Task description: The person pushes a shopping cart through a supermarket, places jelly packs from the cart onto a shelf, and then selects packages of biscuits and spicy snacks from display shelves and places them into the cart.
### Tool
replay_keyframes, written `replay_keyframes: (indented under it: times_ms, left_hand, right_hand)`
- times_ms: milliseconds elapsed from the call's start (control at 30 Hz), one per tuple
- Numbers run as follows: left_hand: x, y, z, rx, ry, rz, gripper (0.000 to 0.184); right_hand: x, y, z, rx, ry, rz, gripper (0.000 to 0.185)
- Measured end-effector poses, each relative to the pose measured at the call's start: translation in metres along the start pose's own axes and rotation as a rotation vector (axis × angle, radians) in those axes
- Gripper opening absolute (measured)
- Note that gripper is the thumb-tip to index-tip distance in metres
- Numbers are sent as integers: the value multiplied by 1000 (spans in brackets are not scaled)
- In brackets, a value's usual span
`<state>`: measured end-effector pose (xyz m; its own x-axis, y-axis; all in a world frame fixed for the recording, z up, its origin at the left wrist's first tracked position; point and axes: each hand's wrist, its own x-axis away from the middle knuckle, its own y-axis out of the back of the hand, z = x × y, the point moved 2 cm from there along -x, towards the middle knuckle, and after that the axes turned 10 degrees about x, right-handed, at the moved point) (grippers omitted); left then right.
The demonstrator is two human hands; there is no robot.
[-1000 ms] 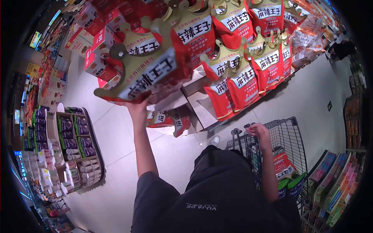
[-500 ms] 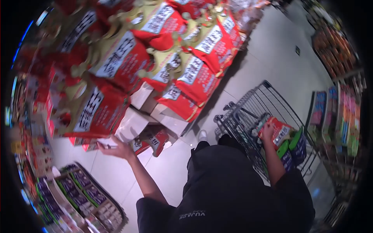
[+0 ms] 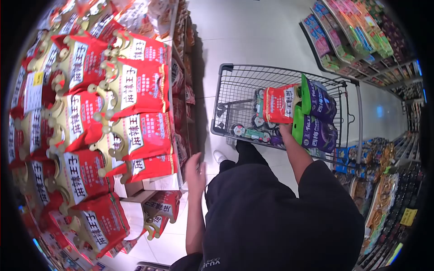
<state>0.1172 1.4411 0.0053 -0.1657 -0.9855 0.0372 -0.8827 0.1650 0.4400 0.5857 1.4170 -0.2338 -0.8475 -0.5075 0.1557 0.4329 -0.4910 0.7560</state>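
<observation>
My left hand (image 3: pixel 194 174) is open beside the front edge of the display, with nothing in it. Right next to it are red and gold snack bags (image 3: pixel 147 133), stacked in overlapping rows. My right hand (image 3: pixel 285 130) reaches over the near side of the shopping cart (image 3: pixel 246 67). Its fingers, partly hidden, are closed at the lower edge of a red snack bag (image 3: pixel 276 105) lying in the cart. Purple and green bags (image 3: pixel 320 101) lie against that bag. Small round dark-topped containers (image 3: pixel 258 121) are at the cart's bottom.
Loose red bags (image 3: pixel 163 205) sit low under the display, by a white box (image 3: pixel 131 219). Shelves of colourful packages (image 3: pixel 352 27) stand across the aisle at upper right. More packaged goods (image 3: pixel 375 194) fill shelves at lower right. Pale tiled floor (image 3: pixel 244 27) runs between.
The view has swung, bringing the cart nearer the middle. My left hand has come away from the low red bag and white boxes toward my body. My right hand stays at the red bag.
</observation>
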Motion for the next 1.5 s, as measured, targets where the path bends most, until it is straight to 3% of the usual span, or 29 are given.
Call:
replay_keyframes:
  times_ms: [33, 100, 167, 200, 300, 433, 533, 600, 633, 700, 767, 833, 900, 967, 1000, 1033, 1067, 1100, 1167, 1267, 1367, 1433, 1500]
  left_hand:
    - [-3, -20, -1, -71, -119, 89, 40]
    - [-10, -48, -7, -180, -139, 261, 50]
    - [-14, -67, -6, -259, -150, 352, 52]
    - [-16, -73, -5, -265, -151, 365, 52]
    - [-20, -81, 1, -265, -82, 419, 52]
    - [-20, -81, 4, -178, 18, 394, 46]
    - [-20, -81, 6, -127, 70, 356, 40]
    - [-24, -82, 9, -97, 73, 335, 38]
    - [-24, -83, 10, -99, 60, 328, 36]
    - [-26, -82, 10, -101, 46, 309, 35]
    - [-29, -81, 9, -26, 98, 323, 34]
    - [-35, -75, 7, 33, 146, 318, 36]
    - [-45, -70, 7, 94, 188, 316, 37]
    - [-58, -66, 8, 213, 161, 160, 53]
    - [-66, -63, -1, 217, 156, 151, 53]
    - [-77, -56, -20, 240, 9, 47, 63]
    - [-85, -50, -32, 259, -135, -54, 73]
    - [-94, -52, -33, 551, -87, 16, 91]
    - [-104, -49, -42, 752, 78, 346, 74]
    - [-109, -67, -37, 829, 227, 413, 58]
    - [-108, -94, -17, 741, 214, 383, 46]
    - [-105, -113, -17, 700, 170, 319, 47]
    - [-105, -123, -20, 318, 81, 254, 45]
  right_hand:
    - [2, 5, 13, -168, -108, 81, 47]
    - [7, 18, 37, -197, -252, 147, 48]
    - [-3, 9, 28, -476, -894, 275, 48]
    - [-11, -5, 17, -534, -996, 134, 46]
    - [-34, -41, -26, -725, -947, 64, 43]
    - [-42, -56, -41, -596, -1047, -44, 40]
    - [-44, -54, -41, -325, -877, -172, 35]
    - [-21, -11, 31, 113, -505, -152, 32]
    - [-13, -13, 41, 105, -498, -153, 32]
    - [-1, -18, 70, -453, 53, -52, 33]
    - [7, -20, 94, -522, -1, 35, 31]
    - [19, 18, 148, -494, 129, 271, 27]
    - [29, 34, 177, -451, 184, 315, 24]
    - [38, 40, 193, -882, 1, 335, 25]
    - [55, 74, 229, -910, -41, 468, 26]
    - [64, 93, 250, -909, -30, 472, 26]
    - [73, 104, 267, -1055, -88, 661, 26]
    - [81, 112, 279, -1198, -151, 850, 26]
    - [78, 109, 278, -1138, -214, 912, 29]
    - [69, 96, 255, -1136, -212, 896, 35]
    - [103, 116, 228, -1225, -186, 786, 40]
    - [100, 95, 156, -564, 322, 657, 44]
    - [123, 97, 132, -360, 368, 620, 45]
